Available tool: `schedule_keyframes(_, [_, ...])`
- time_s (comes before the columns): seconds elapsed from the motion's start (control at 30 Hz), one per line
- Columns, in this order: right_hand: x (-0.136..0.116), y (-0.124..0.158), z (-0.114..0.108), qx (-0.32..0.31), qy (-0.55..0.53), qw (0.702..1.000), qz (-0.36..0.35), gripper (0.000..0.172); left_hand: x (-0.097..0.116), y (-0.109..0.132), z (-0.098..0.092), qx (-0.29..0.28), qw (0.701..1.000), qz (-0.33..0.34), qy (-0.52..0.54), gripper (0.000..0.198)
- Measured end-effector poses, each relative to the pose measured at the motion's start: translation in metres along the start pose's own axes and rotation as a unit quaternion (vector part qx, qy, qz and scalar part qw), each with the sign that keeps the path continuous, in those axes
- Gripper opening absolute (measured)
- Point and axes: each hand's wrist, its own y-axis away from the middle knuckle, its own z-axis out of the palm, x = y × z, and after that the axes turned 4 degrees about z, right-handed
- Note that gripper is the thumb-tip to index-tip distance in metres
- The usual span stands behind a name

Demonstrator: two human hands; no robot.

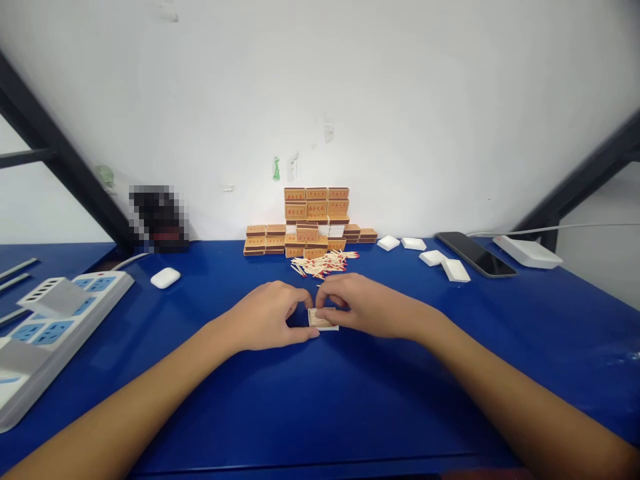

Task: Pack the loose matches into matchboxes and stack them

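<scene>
A small white matchbox tray (330, 327) with pale matchsticks (325, 320) in it lies on the blue table in front of me. My left hand (270, 317) grips its left end, thumb at the near side and index finger at the far side. Over the tray, my right hand (363, 303) is closed, its thumb tip down on the matchsticks inside; the fingers partly cover them. Just beyond my hands lies a loose heap of red-tipped matches (323, 264).
Stacked orange matchboxes (316, 210) stand against the wall. Several white trays (455, 270), a black phone (475, 253) and a white box (527, 252) lie to the right. On the left are a white earbud case (165, 277) and a power strip (75, 347).
</scene>
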Motion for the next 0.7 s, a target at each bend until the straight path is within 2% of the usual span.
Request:
schedule_keyframes(0.07, [0.003,0.005,-0.006,0.010,0.019,1.000,0.006,0.010,0.001,0.000,-0.001,-0.002,1.000,-0.004,0.002,0.032])
schedule_keyframes(0.23, [0.005,0.013,-0.015,-0.013,0.033,0.999,0.028,0.007,0.001,0.000,-0.002,-0.003,1.000,-0.004,0.002,0.029])
schedule_keyframes(0.47, [-0.004,0.013,-0.013,-0.020,0.030,0.999,0.037,0.004,0.002,-0.001,-0.003,-0.008,1.000,-0.010,-0.005,0.030])
schedule_keyframes(0.7, [-0.002,0.010,-0.009,-0.040,0.035,0.998,0.036,0.007,0.002,-0.001,-0.003,-0.008,1.000,-0.010,-0.006,0.030])
